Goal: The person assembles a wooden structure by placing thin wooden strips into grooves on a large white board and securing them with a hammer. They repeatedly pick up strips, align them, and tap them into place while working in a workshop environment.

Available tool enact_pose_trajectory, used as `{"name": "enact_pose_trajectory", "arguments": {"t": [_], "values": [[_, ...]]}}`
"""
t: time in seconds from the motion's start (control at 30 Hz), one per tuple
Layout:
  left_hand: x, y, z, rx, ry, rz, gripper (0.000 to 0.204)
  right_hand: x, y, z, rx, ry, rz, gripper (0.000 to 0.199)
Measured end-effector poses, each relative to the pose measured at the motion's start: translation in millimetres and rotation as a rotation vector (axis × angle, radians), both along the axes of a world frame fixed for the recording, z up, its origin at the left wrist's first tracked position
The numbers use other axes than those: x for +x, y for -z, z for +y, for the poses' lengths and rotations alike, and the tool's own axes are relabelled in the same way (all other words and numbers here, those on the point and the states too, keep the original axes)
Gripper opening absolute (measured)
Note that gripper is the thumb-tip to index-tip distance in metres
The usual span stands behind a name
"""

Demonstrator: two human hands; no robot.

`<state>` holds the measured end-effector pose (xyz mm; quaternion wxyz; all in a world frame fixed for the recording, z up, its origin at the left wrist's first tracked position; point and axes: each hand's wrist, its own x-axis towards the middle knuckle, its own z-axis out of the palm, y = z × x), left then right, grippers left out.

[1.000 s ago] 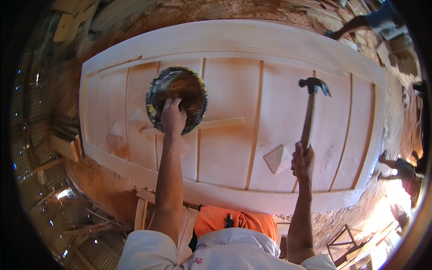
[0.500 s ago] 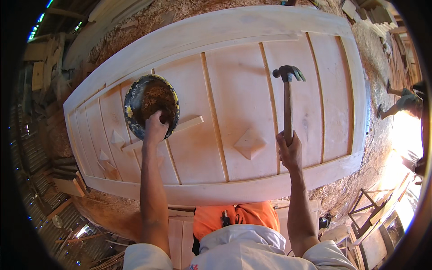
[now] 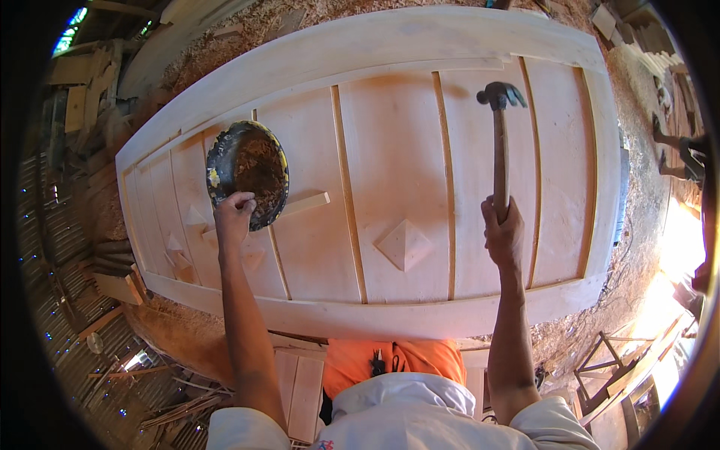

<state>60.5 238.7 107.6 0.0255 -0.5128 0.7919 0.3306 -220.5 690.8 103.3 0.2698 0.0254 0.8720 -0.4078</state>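
My right hand (image 3: 504, 234) grips the wooden handle of a claw hammer (image 3: 501, 142), whose dark head points away from me over the panelled wooden door (image 3: 394, 150). On the door's left half stands a black, yellow-smeared bucket (image 3: 217, 166) with brown contents low inside. At its near rim is my left hand (image 3: 235, 215), thumb and fingers pinched together; what they hold, if anything, is too small to make out. A pale wood strip (image 3: 311, 203) lies partly hidden behind the bucket. Right of it sits a pyramid-shaped wooden block (image 3: 405, 246).
Smaller pyramid blocks (image 3: 178, 259) sit on the door's left end. Wood shavings (image 3: 225, 46) cover the ground behind. A wooden frame (image 3: 611, 356) and boards stand at the lower right. Another person's legs (image 3: 679, 154) show at the far right. Stacked timber (image 3: 120, 274) lies left.
My left hand has come out of the bucket toward its near-left rim, fingers pinched. The hammer in my right hand has shifted slightly right and away from me.
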Motion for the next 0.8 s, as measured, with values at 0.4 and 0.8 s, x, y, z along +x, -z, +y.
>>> {"name": "enact_pose_trajectory", "arguments": {"t": [0.4,0.8], "values": [[-180,-26,79,-0.075,0.302,0.47,0.02,-54,-17,-20,0.039,-0.002,0.144,0.046],[-420,70,179,-0.293,0.696,0.787,0.014,-80,9,-15,-0.016,-0.071,0.246,0.04]]}}
